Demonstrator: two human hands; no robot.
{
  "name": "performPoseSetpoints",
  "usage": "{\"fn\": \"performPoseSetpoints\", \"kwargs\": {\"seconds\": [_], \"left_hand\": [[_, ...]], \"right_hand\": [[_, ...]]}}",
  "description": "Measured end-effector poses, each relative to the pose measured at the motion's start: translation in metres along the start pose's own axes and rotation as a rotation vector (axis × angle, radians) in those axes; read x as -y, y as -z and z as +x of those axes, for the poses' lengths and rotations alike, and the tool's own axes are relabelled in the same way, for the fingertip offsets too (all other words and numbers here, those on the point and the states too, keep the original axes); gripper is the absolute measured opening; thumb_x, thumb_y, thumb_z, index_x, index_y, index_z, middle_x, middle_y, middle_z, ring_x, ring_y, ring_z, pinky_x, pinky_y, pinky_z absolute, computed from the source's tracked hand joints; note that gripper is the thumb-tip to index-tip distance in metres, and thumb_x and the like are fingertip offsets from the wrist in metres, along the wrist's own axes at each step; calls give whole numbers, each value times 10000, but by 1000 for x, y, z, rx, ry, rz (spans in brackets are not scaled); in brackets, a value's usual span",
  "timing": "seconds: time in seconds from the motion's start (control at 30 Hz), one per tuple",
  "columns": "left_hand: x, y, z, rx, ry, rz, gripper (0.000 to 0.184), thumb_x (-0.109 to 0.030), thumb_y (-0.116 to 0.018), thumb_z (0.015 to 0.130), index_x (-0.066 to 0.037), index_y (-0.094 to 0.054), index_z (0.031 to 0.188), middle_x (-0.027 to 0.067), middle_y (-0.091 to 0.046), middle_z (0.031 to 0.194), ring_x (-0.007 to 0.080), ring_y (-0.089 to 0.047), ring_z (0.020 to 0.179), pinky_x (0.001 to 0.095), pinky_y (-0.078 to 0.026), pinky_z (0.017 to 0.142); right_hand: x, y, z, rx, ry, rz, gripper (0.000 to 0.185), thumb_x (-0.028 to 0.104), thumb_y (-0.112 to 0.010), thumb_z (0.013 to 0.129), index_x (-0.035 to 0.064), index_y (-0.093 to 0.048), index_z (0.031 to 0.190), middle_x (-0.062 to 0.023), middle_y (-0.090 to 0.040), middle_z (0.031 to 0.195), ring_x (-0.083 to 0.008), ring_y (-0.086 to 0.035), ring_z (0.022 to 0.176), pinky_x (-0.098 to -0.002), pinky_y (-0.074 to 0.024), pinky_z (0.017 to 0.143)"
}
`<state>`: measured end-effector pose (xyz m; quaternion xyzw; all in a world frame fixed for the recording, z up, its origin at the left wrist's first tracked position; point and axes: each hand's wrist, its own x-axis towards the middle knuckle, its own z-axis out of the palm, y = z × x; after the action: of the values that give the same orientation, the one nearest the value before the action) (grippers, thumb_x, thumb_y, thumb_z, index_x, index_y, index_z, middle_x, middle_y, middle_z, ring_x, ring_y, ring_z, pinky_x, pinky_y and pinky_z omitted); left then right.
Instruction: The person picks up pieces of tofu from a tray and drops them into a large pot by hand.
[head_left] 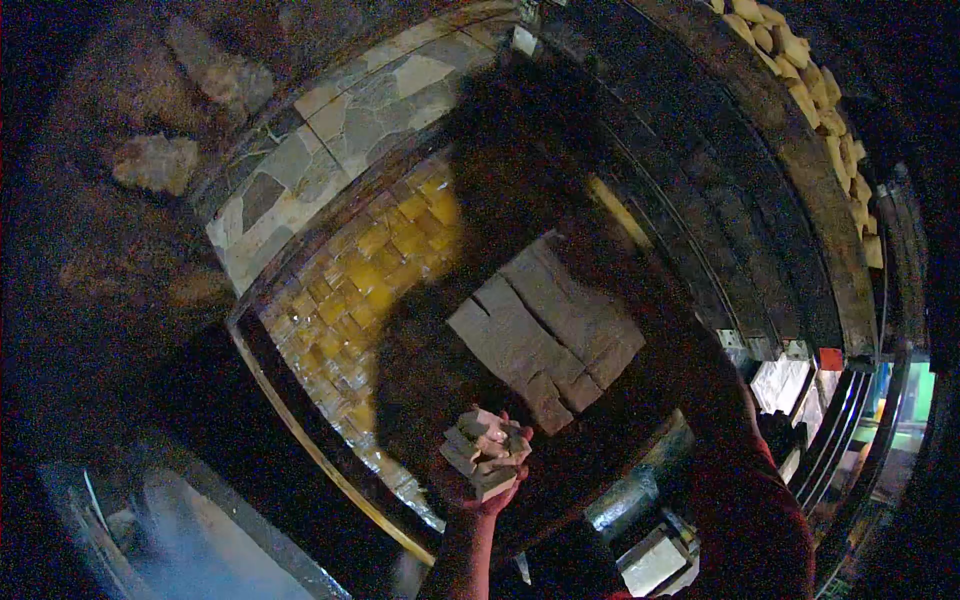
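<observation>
My left hand (492,468) is closed around several small, pale block-like pieces (486,444), with fingertips visible along their right side. Above and to the right of it, apart from the hand, lie larger flat grey-brown slabs (550,325) set close together, with dark gaps between them. My right arm, in a red sleeve (755,510), reaches up the right side into deep shadow. My right hand cannot be made out. Shadow also hides much of the surface around the slabs.
A yellow block-patterned surface (375,270) lies left of the slabs, inside a raised dark rim. Beyond it runs a stone-patterned strip (370,120). Pale pieces (800,80) are stacked at upper right. Rough lumps (155,163) show at upper left, and a white block (652,562) at bottom right.
</observation>
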<state>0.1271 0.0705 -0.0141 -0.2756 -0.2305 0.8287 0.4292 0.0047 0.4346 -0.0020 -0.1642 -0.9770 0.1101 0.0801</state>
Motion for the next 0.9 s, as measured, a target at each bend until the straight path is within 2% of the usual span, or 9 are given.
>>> {"fn": "performPoseSetpoints", "kwargs": {"seconds": [0.17,0.27,0.33,0.4,0.53,0.6,0.63,0.73,0.9], "left_hand": [[-15,15,-6,-145,-141,221,802,-567,-588,824,-111,-357,1443,211,-362,1453,514,-272,1351,681,-452,924],[-1,10,-8,49,-30,34,776,-529,-596,832,-107,-361,1440,217,-354,1455,508,-260,1359,684,-439,940],[-3,16,-9,35,-39,44,759,-501,-596,838,-105,-359,1441,221,-350,1457,512,-263,1357,686,-437,941],[-8,22,-11,22,-21,39,752,-488,-592,843,-104,-355,1444,228,-347,1457,517,-256,1359,695,-426,946],[-23,34,-18,6,37,12,763,-493,-589,841,-95,-349,1447,237,-335,1462,531,-239,1361,710,-398,962],[-18,21,-20,17,30,12,775,-510,-588,838,-89,-353,1444,242,-322,1471,533,-225,1366,712,-385,972],[-17,18,-21,28,17,15,778,-517,-587,836,-87,-355,1443,244,-317,1474,533,-220,1368,712,-382,975],[-19,23,-28,20,-6,7,803,-548,-597,823,-101,-358,1445,231,-292,1494,525,-199,1380,712,-373,984],[-19,25,-27,86,7,-70,831,-577,-624,800,-143,-354,1456,210,-275,1507,502,-167,1400,720,-354,993]], "right_hand": [[-13,16,-1,10,25,222,426,178,-575,927,98,-473,1332,-196,-580,1235,-357,-601,1080,-420,-494,920],[-14,14,-10,-103,71,316,426,164,-570,929,103,-468,1338,-195,-579,1236,-355,-605,1074,-417,-499,916],[-12,6,-21,-218,142,263,422,168,-573,928,120,-475,1336,-184,-572,1256,-352,-611,1066,-418,-500,916],[-9,-3,-31,26,76,-69,362,196,-581,933,131,-528,1284,-161,-590,1235,-332,-635,1019,-425,-527,860],[-2,-10,-16,-105,251,-369,317,228,-592,928,134,-573,1231,-157,-600,1209,-322,-650,973,-446,-548,790],[21,18,12,203,-586,156,292,251,-576,937,127,-595,1201,-175,-574,1245,-334,-656,918,-473,-558,708],[30,35,13,202,-585,156,292,251,-576,937,127,-595,1201,-175,-574,1245,-334,-656,918,-473,-558,708],[49,56,4,136,-494,443,354,254,-556,944,91,-559,1258,-226,-519,1307,-376,-615,1025,-492,-525,823],[57,-30,-32,-367,-41,-93,514,282,-553,948,42,-432,1386,-259,-453,1378,-424,-413,1294,-502,-322,1084]]}}
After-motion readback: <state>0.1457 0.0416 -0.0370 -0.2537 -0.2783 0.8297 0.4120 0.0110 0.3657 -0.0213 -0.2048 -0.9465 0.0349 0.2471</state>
